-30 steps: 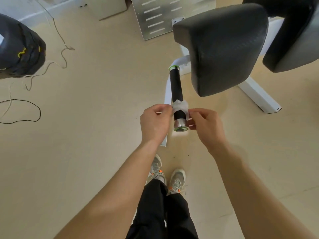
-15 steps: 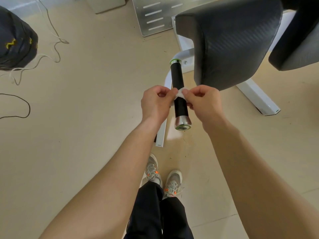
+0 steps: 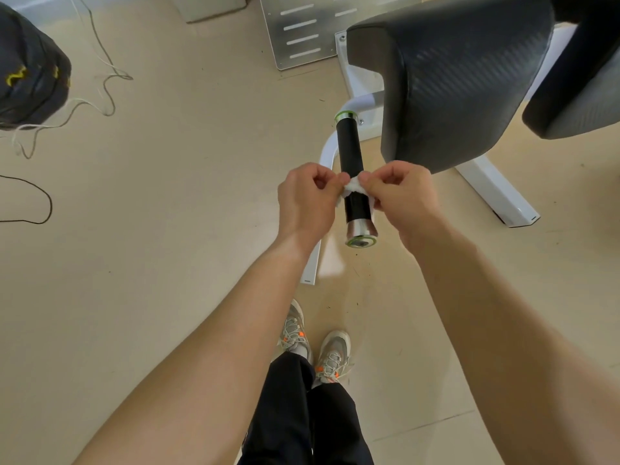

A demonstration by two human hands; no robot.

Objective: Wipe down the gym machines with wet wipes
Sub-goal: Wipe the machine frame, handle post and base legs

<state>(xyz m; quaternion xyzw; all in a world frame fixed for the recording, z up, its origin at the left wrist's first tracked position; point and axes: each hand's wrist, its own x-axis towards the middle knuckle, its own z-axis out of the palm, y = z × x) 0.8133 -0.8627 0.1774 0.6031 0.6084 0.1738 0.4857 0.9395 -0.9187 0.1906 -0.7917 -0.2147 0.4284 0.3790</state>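
Item: wet wipe [image 3: 352, 187], white, bunched and draped over the upper side of the machine handle [image 3: 349, 146], a little above the handle's near end. Handle: black sleeve, slanting towards the viewer, with a green-ringed collar at the far end and a chrome end cap [image 3: 361, 230], also green-ringed, at the near end. Left hand [image 3: 307, 199]: on the handle's left side, fingers curled, grip clamped on the wipe's left edge between thumb and fingertips. Right hand [image 3: 399, 196]: on the handle's right side, fingers curled, grip likewise pinched on the wipe's right edge; the two thumbs nearly meet above the handle. Both forearms bare, reaching in from the lower corners. Machine: white frame [image 3: 493, 193] with a curved tube behind the handle and legs resting on the floor; a large black textured pad [image 3: 453, 78] just right of the handle and above it; a second black pad [image 3: 577, 78] further right, partly cut by the picture's edge. Behind: a slotted grey metal panel [image 3: 302, 28]. Floor [image 3: 167, 229]: beige, smooth. Upper left: a dark bag [image 3: 30, 68] with yellow markings, pale cords [image 3: 107, 75] trailing from it, and a black cable [image 3: 40, 203] looping near the left edge. Below: grey shoes [image 3: 295, 330] with orange accents and black trousers [image 3: 302, 414].
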